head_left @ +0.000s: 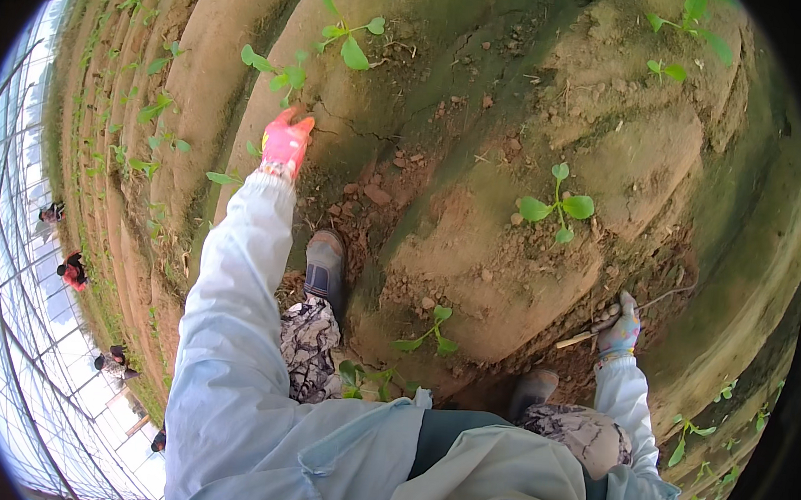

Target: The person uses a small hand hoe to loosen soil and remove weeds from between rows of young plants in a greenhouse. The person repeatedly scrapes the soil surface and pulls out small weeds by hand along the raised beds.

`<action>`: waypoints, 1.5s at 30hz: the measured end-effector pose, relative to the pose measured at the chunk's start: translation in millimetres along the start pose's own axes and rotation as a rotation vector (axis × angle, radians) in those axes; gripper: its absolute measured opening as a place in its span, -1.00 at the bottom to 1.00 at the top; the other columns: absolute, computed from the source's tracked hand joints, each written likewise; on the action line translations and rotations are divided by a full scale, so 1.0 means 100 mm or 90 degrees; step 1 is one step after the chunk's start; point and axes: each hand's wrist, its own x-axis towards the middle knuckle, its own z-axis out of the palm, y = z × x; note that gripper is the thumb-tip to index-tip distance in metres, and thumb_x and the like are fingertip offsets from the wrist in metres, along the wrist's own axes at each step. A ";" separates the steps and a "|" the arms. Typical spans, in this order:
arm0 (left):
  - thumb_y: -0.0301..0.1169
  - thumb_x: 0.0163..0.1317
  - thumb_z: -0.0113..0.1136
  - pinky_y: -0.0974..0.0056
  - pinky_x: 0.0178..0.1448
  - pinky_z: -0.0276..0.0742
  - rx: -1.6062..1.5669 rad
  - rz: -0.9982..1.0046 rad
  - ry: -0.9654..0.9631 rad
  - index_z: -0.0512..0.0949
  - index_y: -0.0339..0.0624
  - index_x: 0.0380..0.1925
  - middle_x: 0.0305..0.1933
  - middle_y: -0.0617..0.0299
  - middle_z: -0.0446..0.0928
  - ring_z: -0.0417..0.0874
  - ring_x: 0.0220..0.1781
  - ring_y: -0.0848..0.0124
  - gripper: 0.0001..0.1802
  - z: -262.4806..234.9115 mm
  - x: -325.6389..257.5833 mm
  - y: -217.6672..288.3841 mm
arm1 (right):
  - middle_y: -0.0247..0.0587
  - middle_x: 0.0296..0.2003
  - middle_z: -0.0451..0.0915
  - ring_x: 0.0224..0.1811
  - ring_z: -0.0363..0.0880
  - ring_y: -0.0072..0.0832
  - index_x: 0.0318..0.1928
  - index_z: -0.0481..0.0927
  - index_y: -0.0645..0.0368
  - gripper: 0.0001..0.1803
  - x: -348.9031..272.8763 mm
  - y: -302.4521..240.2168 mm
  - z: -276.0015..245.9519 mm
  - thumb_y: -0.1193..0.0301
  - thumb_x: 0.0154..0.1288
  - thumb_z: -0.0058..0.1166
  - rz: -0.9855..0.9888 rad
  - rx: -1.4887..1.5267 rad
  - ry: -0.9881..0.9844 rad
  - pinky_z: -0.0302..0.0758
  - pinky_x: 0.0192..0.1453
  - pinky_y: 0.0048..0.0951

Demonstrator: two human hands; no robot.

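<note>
My left hand (285,142), in a pink glove, reaches out onto the top of a raised soil bed beside a small green seedling (278,72); its fingers rest on the dirt and I cannot tell whether they hold anything. At the lower right my right hand (620,327), in a patterned glove, is shut on a thin stick-like tool (599,331) that lies across the soil. A seedling (557,206) grows on the ridge between my two hands. Another seedling (430,334) stands lower, near my knees.
My two boots (325,265) (532,386) stand in the furrow between raised soil ridges (474,255). More seedlings (348,40) dot the beds ahead and at the right. Other people (72,271) work far off on the left under a greenhouse roof frame (10,251).
</note>
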 end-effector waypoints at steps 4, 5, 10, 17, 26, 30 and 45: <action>-0.31 0.10 0.39 0.29 -0.06 0.53 -0.027 0.066 0.117 0.47 -0.39 0.20 -0.12 0.02 0.67 0.64 -0.18 0.34 -0.34 0.20 0.34 0.00 | -0.47 -0.67 0.37 -0.72 0.41 -0.47 -0.08 0.51 -0.04 -0.80 -0.01 0.02 0.02 0.22 0.37 0.10 -0.008 -0.005 0.015 0.35 -0.81 -0.33; -0.30 0.09 0.40 0.27 -0.01 0.54 -0.058 0.050 0.139 0.47 -0.40 0.19 -0.09 -0.02 0.67 0.66 -0.13 0.30 -0.32 0.23 0.34 0.04 | -0.47 -0.66 0.37 -0.72 0.41 -0.48 -0.08 0.51 -0.05 -0.80 -0.01 0.02 0.03 0.22 0.37 0.10 -0.010 -0.006 0.016 0.34 -0.81 -0.33; -0.30 0.11 0.41 0.17 0.13 0.50 -0.111 -0.047 0.269 0.58 -0.41 0.03 -0.04 -0.07 0.67 0.67 0.00 0.16 -0.47 0.43 0.27 0.41 | -0.47 -0.67 0.37 -0.73 0.41 -0.47 -0.11 0.50 -0.06 -0.83 -0.04 0.03 0.06 0.22 0.38 0.09 -0.017 -0.009 0.023 0.34 -0.81 -0.33; -0.12 0.18 0.38 0.15 -0.03 0.52 -0.059 -0.078 0.317 0.60 -0.43 -0.06 -0.22 -0.10 0.69 0.69 -0.16 0.11 -0.45 0.44 0.37 0.35 | -0.46 -0.68 0.38 -0.74 0.41 -0.44 -0.13 0.48 -0.08 -0.86 -0.01 0.05 0.05 0.23 0.39 0.08 -0.005 0.011 0.010 0.34 -0.81 -0.29; -0.01 0.19 0.32 0.26 -0.24 0.51 -0.094 -0.016 0.062 0.63 -0.43 -0.20 -0.48 0.15 0.63 0.57 -0.44 0.36 -0.43 -0.23 -0.58 0.16 | -0.49 -0.62 0.38 -0.65 0.36 -0.51 -0.01 0.52 0.02 -0.78 -0.16 -0.06 0.01 0.26 0.42 0.02 0.012 0.079 -0.061 0.32 -0.65 -0.41; -0.05 0.24 0.27 0.26 -0.18 0.53 0.137 0.075 -0.387 0.63 -0.31 -0.22 -0.38 0.10 0.65 0.62 -0.34 0.38 -0.54 -0.71 -1.59 0.04 | -0.51 -0.59 0.37 -0.65 0.33 -0.55 0.04 0.52 0.07 -0.73 -0.22 -0.15 -0.06 0.25 0.45 -0.04 -0.012 0.107 -0.074 0.29 -0.62 -0.47; -0.10 0.24 0.21 0.06 0.15 0.51 0.062 0.872 -0.570 0.30 -0.29 0.30 0.11 -0.13 0.49 0.54 0.14 -0.03 -0.28 -1.29 -4.98 1.02 | -0.49 -0.71 0.17 -0.76 0.09 -0.66 -0.23 0.51 0.17 -0.61 -3.65 -1.09 -0.28 0.09 0.52 -0.13 -0.303 0.195 -0.442 0.08 -0.65 -0.58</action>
